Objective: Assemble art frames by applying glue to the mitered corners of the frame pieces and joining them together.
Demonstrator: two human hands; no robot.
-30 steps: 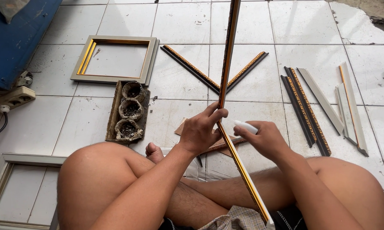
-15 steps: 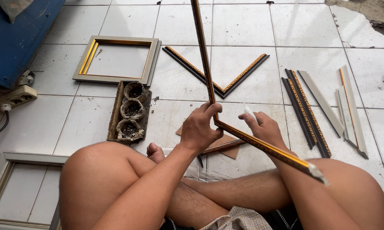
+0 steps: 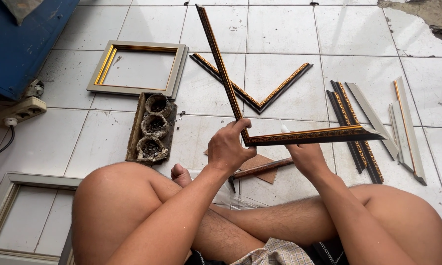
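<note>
White floor tiles [image 3: 289, 29] lay under the joined moulding strips [image 3: 260, 132], left hand [image 3: 228, 147] clamped at their corner, right hand [image 3: 304, 157] gripping beneath; steady pressure seemed best for keeping the mitre flush.

dark gold-patterned l-shaped frame corner [image 3: 240, 118] held up, mitred ends free

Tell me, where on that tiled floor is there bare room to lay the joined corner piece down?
Bare tiles lie at the top, beyond the V-shaped moulding and right of the grey-gold frame. Another bare patch lies left of the tray of three cups, toward the power strip. It is crowded at the right, where loose moulding strips lie, and before the left hand and right hand.
</note>
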